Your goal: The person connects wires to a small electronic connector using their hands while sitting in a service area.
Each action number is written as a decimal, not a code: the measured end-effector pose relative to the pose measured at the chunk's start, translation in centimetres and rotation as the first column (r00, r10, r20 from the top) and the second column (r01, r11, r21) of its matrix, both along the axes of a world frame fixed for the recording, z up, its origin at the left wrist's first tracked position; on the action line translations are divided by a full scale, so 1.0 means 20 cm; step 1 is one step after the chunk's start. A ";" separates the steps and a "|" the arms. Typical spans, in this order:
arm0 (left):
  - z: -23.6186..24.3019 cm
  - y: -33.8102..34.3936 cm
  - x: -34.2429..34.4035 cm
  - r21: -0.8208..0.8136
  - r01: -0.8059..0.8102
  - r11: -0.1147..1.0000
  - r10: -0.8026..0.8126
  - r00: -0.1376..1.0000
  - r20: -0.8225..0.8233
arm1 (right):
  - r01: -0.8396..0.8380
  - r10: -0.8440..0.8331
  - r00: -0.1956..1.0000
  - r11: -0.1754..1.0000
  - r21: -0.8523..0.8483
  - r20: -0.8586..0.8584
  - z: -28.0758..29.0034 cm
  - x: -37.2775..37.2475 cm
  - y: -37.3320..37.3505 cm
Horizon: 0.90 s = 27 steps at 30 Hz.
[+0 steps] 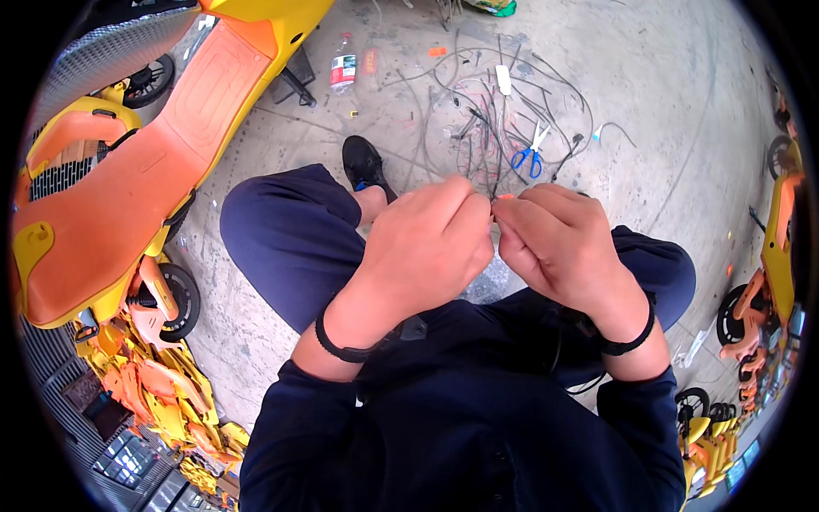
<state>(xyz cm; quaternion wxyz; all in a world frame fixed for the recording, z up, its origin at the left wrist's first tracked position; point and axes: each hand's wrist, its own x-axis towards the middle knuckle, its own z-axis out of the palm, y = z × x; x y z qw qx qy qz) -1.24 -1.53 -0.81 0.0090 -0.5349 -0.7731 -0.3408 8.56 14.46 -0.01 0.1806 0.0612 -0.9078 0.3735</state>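
My left hand (426,243) and my right hand (563,243) meet in front of me above my lap, fingers curled in and thumbs pinching. Between their fingertips is a thin dark cable (496,181) that runs toward a tangle on the floor; its gripped part is mostly hidden by my fingers. A small orange piece (506,196) shows at my right fingertips. Just beyond my hands, scissors (531,159) with blue handles lie with blades apart by loose black and reddish wires. A white tag-like piece (503,81) rests among the wires.
A plastic bottle (343,70) with a red and white label is on the concrete floor, ahead to the left. A large yellow-and-orange scooter body (128,200) looms at left. Piled yellow and orange parts (166,384) lie behind it. More scooters (751,311) line the right side.
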 end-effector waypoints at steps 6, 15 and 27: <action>0.00 0.00 0.00 -0.074 0.040 0.996 -0.044 0.997 -0.067 | -0.026 0.025 0.999 0.999 0.020 0.030 -0.01 0.00 0.00; 0.02 0.00 -0.02 -0.011 0.042 0.999 -0.043 0.998 -0.040 | -0.049 0.055 0.996 0.995 -0.088 0.063 0.01 0.00 0.00; 0.03 -0.04 -0.06 0.059 0.113 0.992 -0.122 0.973 0.194 | -0.035 0.040 0.999 0.989 -0.147 0.030 0.02 -0.01 0.00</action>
